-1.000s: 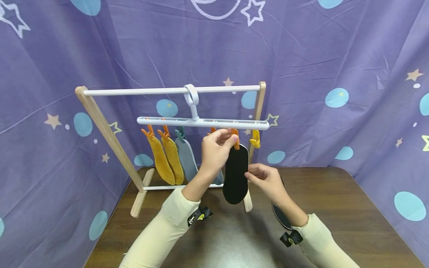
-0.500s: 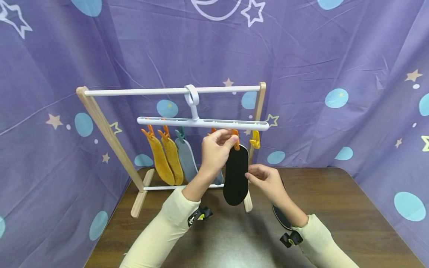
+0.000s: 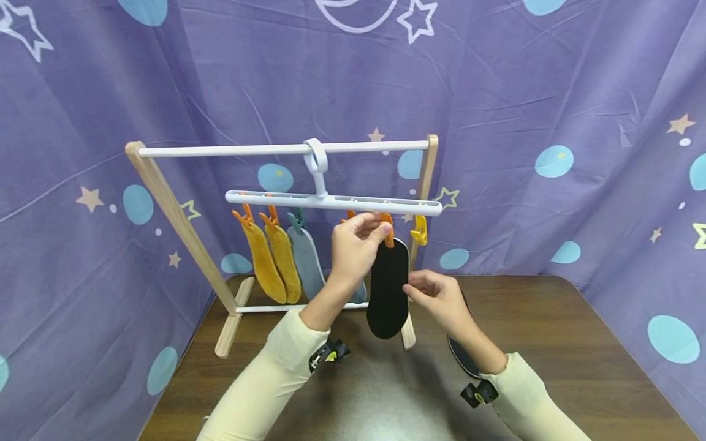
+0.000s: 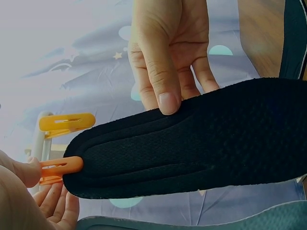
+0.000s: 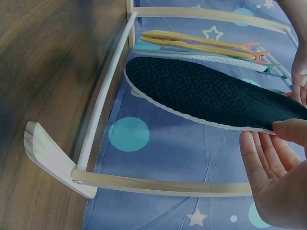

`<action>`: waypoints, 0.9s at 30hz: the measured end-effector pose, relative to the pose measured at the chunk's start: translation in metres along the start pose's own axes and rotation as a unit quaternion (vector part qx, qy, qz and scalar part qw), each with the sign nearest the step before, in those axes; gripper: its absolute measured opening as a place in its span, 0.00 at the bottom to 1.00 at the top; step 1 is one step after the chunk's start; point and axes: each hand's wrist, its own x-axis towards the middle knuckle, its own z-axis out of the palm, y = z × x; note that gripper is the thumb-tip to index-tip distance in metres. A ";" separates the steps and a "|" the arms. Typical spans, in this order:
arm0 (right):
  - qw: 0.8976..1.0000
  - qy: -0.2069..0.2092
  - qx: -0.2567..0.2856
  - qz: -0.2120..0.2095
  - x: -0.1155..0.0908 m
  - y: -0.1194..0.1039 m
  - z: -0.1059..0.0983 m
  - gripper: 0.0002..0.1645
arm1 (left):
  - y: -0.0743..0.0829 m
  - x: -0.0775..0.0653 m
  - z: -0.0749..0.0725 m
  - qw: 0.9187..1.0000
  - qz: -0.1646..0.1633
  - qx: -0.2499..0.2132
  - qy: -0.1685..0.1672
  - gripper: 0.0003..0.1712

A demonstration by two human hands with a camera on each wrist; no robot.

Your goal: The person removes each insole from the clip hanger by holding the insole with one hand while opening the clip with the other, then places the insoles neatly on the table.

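Black insole (image 3: 388,294) held upright below hanger (image 3: 276,199), orange clip (image 3: 388,229) at top edge

With the left hand (image 3: 355,248), pinching the orange clip between thumb and fingers, just beneath the right half of the hanger. With the tips of the clip, overlapping the upper edge of the black insole. With the right hand (image 3: 438,297), gripping the black insole by its right side edge: thumb on one face, fingers at the other, as seen in the right wrist view.

Position of black insole: in front of the rack, long axis near vertical, lower end above the table (image 3: 524,337). In the left wrist view, dark ribbed face toward the camera.

On the hanger, from left to right: two yellow insoles (image 3: 266,263) in orange clips (image 3: 270,218); one grey-blue insole (image 3: 307,260) in a teal clip (image 3: 298,220); a second grey-blue insole (image 3: 360,294), largely hidden behind the left hand and wrist; at the far right, beside the black insole, a yellow clip (image 3: 420,230) with nothing in it.

Support: hanger suspended by its hook (image 3: 316,160) from the white top rail (image 3: 220,151) of a wooden-legged rack (image 3: 182,226). On the table, partly covered by the right forearm: another dark insole (image 3: 463,358). Behind the rack: purple curtain (image 3: 496,92) with stars and blue spots.
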 end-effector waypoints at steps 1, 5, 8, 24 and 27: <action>1.000 0.000 -0.001 0.001 0.000 0.000 0.000 0.11 | 0.000 0.000 0.000 1.000 0.000 0.001 0.000 0.13; 1.000 0.000 0.000 0.008 0.000 -0.001 0.000 0.11 | -0.001 0.000 0.000 1.000 -0.001 0.004 0.000 0.12; 1.000 0.000 0.002 0.011 -0.001 -0.001 0.000 0.11 | -0.001 0.000 0.000 1.000 0.000 0.004 0.001 0.12; 1.000 -0.002 -0.004 0.013 -0.001 0.000 0.001 0.11 | -0.002 0.002 -0.001 1.000 0.000 0.009 0.003 0.11; 1.000 -0.002 -0.004 0.014 -0.001 0.000 0.001 0.11 | -0.002 0.002 -0.001 1.000 0.000 0.012 0.002 0.11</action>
